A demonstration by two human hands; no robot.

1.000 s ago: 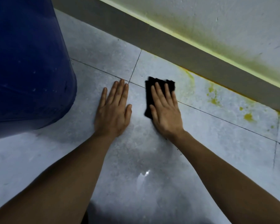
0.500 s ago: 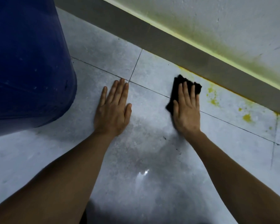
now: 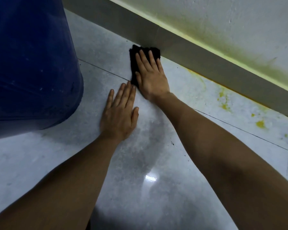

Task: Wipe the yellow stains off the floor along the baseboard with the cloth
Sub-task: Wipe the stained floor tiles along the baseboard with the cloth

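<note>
Right hand [image 3: 150, 77] flat, pressing black cloth [image 3: 135, 63] against baseboard [image 3: 198, 63] to scrub; left hand [image 3: 120, 112] spread empty on floor [image 3: 40, 155], bracing; yellow stains [image 3: 224, 100] remaining.

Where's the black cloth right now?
In the head view, the black cloth lies upper centre on the floor, flattened under the right hand, its far edge against the baseboard, right of the blue barrel.

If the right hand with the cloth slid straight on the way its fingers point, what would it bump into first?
The baseboard. The right hand presses the black cloth flat on the floor, and the cloth's far edge already looks to be at the baseboard's foot.
</note>
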